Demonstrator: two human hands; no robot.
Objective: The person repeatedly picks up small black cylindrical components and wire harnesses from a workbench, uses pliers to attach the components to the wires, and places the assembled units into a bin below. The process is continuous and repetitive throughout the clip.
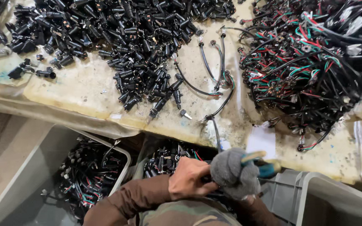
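Note:
My left hand (188, 175), bare, with a brown sleeve, is closed around a small black wired part that it presses against my right hand. My right hand (232, 172) wears a grey knit glove and grips a tool with yellow and blue handles (259, 162). Both hands sit low in the view, just below the table's front edge. Above them lies a big pile of black plastic connectors (135, 37). A tangle of black, red and green wire harnesses (311, 67) fills the table's right side.
The worn beige table top (84, 90) carries a few loose black cables (218, 79). A grey bin (34, 167) at lower left holds wired assemblies (91, 171). Another grey bin (315, 196) stands at lower right. A white paper slip (261, 140) lies near the edge.

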